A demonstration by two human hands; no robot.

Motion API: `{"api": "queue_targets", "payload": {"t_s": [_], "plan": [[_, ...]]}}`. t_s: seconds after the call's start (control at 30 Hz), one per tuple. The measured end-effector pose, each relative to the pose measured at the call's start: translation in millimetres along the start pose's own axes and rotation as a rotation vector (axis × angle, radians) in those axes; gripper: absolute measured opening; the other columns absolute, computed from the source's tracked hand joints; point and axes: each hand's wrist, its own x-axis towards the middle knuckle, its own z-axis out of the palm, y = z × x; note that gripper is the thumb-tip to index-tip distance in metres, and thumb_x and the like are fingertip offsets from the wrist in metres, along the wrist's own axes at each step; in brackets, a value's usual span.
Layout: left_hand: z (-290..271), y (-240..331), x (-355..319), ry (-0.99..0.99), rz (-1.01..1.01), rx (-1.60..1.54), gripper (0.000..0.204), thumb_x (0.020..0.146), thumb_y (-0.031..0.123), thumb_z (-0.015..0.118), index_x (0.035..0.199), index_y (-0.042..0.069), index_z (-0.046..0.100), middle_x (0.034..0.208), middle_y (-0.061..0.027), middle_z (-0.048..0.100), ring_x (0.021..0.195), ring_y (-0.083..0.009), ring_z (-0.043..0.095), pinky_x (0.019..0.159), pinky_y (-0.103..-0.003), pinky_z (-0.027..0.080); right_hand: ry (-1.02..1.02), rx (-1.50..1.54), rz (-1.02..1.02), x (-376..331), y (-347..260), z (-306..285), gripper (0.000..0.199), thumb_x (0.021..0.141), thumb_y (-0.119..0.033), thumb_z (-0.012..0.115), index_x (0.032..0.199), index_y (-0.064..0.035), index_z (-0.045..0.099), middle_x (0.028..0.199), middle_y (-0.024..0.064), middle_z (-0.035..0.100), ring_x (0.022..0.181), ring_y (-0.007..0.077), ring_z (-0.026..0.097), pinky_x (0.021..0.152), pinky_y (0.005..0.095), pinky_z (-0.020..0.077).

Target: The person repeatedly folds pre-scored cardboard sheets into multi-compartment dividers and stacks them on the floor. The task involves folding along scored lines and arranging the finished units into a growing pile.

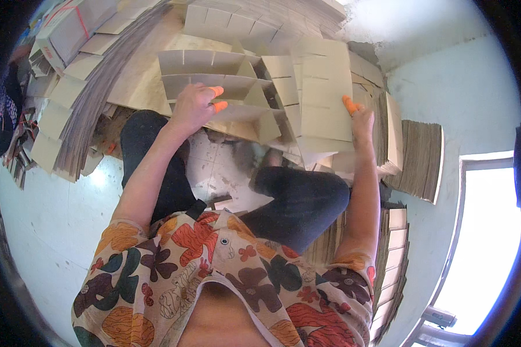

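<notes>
My left hand (pixel 198 105) is over the near side of an assembled cardboard divider grid (pixel 231 84), with orange covers on two fingertips. Those tips point right and are spread apart, with nothing visible between them. On the right, my right hand (pixel 361 122), also with orange fingertip covers, grips the right edge of a slotted cardboard sheet (pixel 325 87). The sheet's upper part is slightly blurred. It partly covers another slotted cardboard strip (pixel 282 87) beside the grid. The hidden side of the right-hand grip cannot be seen.
A long row of stacked cardboard strips (pixel 92 95) runs along the left, below a white carton (pixel 69 34). More stacks (pixel 421 159) stand at the right by the wall, and another stack (pixel 391 260) lies beside my right arm. My bent legs (pixel 301 202) frame the tiled floor.
</notes>
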Motion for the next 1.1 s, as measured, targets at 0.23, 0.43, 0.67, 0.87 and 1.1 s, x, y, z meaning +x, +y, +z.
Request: {"api": "queue_targets", "payload": {"t_s": [0.23,0.43,0.67,0.87,1.1], "plan": [[-6,-8,-7,0.025,0.005,0.045,0.032,0.072,0.024,0.072,0.095,0.002,0.066,0.077,-0.0131,0.063,0.077,-0.03,0.059,0.07,-0.04,0.045,-0.102,0.301,-0.064,-27,-15,1,0.023,0.084,-0.013,0.06,0.098,0.0037,0.068,0.075,0.0061,0.065,0.065,0.0096,0.056,0.058,0.0253,0.0459],[-4,-12,-9,-0.011,0.051,0.027,0.029,0.072,0.02,0.072,0.094,0.003,0.066,0.078,-0.0131,0.063,0.077,-0.0298,0.059,0.07,-0.04,0.046,0.139,0.325,-0.18,-28,-50,-25,0.02,0.083,-0.018,0.067,0.093,-0.0004,0.069,0.072,-0.0014,0.061,0.066,0.0059,0.051,0.06,0.0215,0.0431],[17,-32,-15,-0.056,0.077,0.058,0.008,0.073,0.012,0.065,0.078,0.007,0.065,0.071,-0.013,0.062,0.071,-0.0312,0.06,0.063,-0.043,0.046,0.005,0.275,-0.507,-64,-156,16,0.031,0.079,-0.013,0.072,0.105,0.0006,0.065,0.065,0.0026,0.06,0.059,0.0045,0.047,0.052,0.0243,0.0419],[21,-29,-11,-0.051,0.124,0.031,0.002,0.071,0.008,0.062,0.071,0.006,0.062,0.067,-0.0147,0.059,0.068,-0.0334,0.059,0.061,-0.043,0.046,-0.138,0.192,-0.677,-70,-187,52,0.031,0.077,-0.009,0.07,0.105,0.0008,0.064,0.062,0.0136,0.055,0.056,0.0176,0.047,0.051,0.0301,0.0417],[24,-33,-11,-0.115,0.07,0.084,0.011,0.072,0.011,0.068,0.08,0.006,0.063,0.071,-0.0125,0.061,0.073,-0.0312,0.059,0.063,-0.042,0.046,-0.237,0.075,-0.702,-66,-196,71,0.021,0.076,-0.007,0.066,0.095,0.0025,0.063,0.074,0.0264,0.058,0.069,0.0413,0.059,0.06,0.0417,0.0472]]}}
